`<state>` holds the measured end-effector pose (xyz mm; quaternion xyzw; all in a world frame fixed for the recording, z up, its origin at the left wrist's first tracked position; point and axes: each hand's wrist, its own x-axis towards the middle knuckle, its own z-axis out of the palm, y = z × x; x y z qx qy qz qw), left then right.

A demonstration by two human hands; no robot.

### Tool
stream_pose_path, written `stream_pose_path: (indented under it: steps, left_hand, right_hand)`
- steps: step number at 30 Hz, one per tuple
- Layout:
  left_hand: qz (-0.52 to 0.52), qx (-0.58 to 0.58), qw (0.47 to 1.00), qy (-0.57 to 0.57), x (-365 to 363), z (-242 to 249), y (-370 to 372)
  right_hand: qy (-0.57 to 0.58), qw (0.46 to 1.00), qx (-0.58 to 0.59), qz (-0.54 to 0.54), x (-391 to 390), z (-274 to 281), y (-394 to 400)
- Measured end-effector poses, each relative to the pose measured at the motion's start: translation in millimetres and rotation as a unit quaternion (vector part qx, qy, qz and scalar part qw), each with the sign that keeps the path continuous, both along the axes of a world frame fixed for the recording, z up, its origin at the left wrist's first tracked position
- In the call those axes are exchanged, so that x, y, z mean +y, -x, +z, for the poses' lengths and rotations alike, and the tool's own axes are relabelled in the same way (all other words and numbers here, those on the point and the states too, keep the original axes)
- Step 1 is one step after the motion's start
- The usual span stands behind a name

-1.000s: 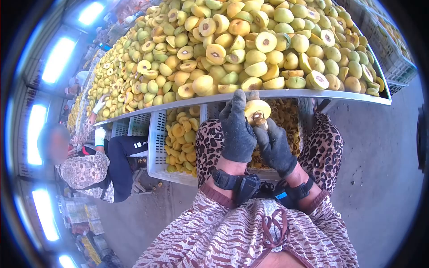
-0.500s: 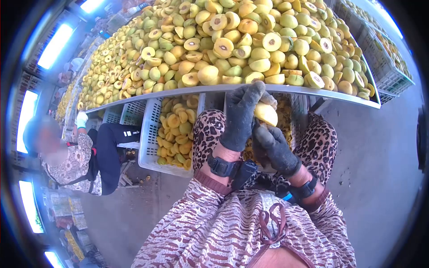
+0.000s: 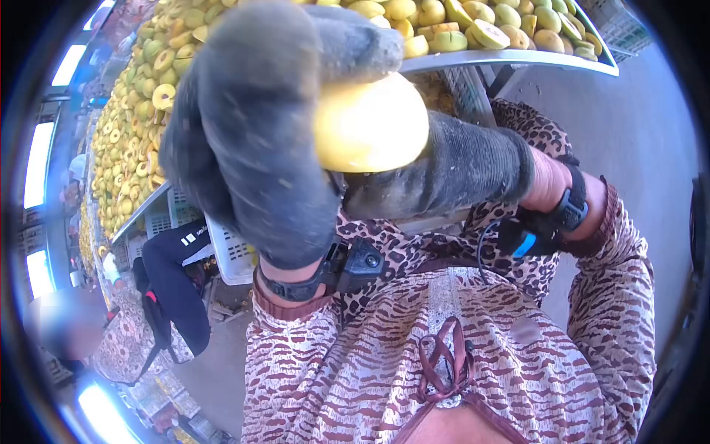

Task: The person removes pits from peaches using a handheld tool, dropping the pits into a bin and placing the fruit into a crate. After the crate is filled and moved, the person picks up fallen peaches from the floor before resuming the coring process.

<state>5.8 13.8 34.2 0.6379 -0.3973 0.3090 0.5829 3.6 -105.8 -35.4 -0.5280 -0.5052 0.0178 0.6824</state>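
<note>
A yellow peach point(image 3: 372, 124), its smooth rounded side toward me, is held up close to the camera. My left hand point(image 3: 259, 126), in a worn dark-grey glove, is closed on it, with the thumb and fingers pressing its upper and left sides. Just behind and below the fruit is my right hand point(image 3: 451, 166), also gloved and reaching in from the right. Its fingers look curled but are mostly hidden behind the peach and the left hand, so whatever they hold cannot be made out.
A metal-edged table point(image 3: 510, 59) bears a heap of yellow-green peaches point(image 3: 122, 174), many halved. A white crate point(image 3: 231, 251) stands underneath at left. Another person point(image 3: 140, 325) sits to the left. Stacked crates point(image 3: 610, 29) stand at the far right beside the grey floor point(image 3: 621, 148).
Both hands have come up much nearer the camera with the peach, now covering part of the heap and the crates below. The view has shifted, and the table edge sits higher.
</note>
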Motion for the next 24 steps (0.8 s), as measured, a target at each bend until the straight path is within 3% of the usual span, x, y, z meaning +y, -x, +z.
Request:
stream_pose_path:
  steps: [1,2,3,5,6,7,9,10,11,12,13,14,15,16,17,18,20,21,22,23,24]
  left_hand:
    - [-0.096,-0.031,0.994,0.043,2,-7,-10]
    - [-0.082,0.033,0.993,-0.084,15,-5,-12]
    - [-0.082,0.044,0.992,-0.082,14,-12,-11]
    - [-0.006,0.148,0.989,0.005,13,-25,-7]
    - [-0.001,0.213,0.976,0.047,17,-25,-2]
    - [0.004,0.275,0.957,0.092,22,-26,3]
    - [0.046,0.389,0.867,0.308,48,-42,5]
    - [0.074,0.396,0.861,0.311,67,-49,13]
    - [0.099,0.403,0.854,0.313,90,-54,26]
    - [0.165,0.413,0.849,0.285,123,-63,39]
    - [0.228,0.422,0.839,0.256,158,-74,52]
    - [0.348,0.334,0.874,0.056,187,-92,64]
    - [0.447,0.226,0.853,-0.144,205,-101,75]
    - [0.451,0.228,0.851,-0.142,212,-96,78]
    - [0.439,0.328,0.836,0.019,216,-87,80]
    - [0.413,0.414,0.791,0.181,221,-82,78]
    - [0.378,0.453,0.774,0.229,238,-80,73]
    - [0.336,0.488,0.759,0.272,243,-78,70]
    - [0.346,0.468,0.782,0.224,223,-73,60]
    - [0.352,0.464,0.782,0.223,215,-78,56]
    - [0.407,0.454,0.778,0.149,210,-86,53]
  right_hand:
    - [-0.001,1.0,0.012,-0.001,-5,-14,-5]
    - [-0.014,1.0,0.018,0.012,-13,-16,-6]
    - [-0.026,0.999,0.025,0.026,-18,-18,-6]
    - [-0.036,0.999,0.028,-0.018,-11,-23,-7]
    - [0.048,0.998,-0.016,-0.047,-12,-25,-10]
    - [0.131,0.987,-0.063,-0.074,-13,-27,-13]
    - [0.162,0.986,-0.004,-0.049,-13,-46,-11]
    - [0.195,0.98,-0.014,-0.022,-18,-64,-18]
    - [0.301,0.94,0.134,0.084,-30,-94,-30]
    - [0.49,0.872,-0.007,0.016,-42,-103,-42]
    - [0.641,0.764,-0.073,-0.018,-57,-129,-56]
    - [0.767,0.625,-0.135,-0.053,-63,-156,-66]
    - [0.769,0.622,-0.138,-0.053,-59,-162,-72]
    - [0.745,0.662,-0.052,-0.07,-52,-170,-80]
    - [0.715,0.693,0.037,-0.085,-45,-182,-85]
    - [0.632,0.759,0.047,-0.151,-37,-237,-82]
    - [0.438,0.862,0.027,-0.255,-19,-344,-75]
    - [0.564,0.796,0.042,-0.216,-3,-336,-72]
    - [0.678,0.712,0.055,-0.175,14,-325,-59]
    - [0.666,0.707,0.14,-0.193,26,-336,-43]
    - [0.648,0.697,0.224,-0.21,36,-347,-32]
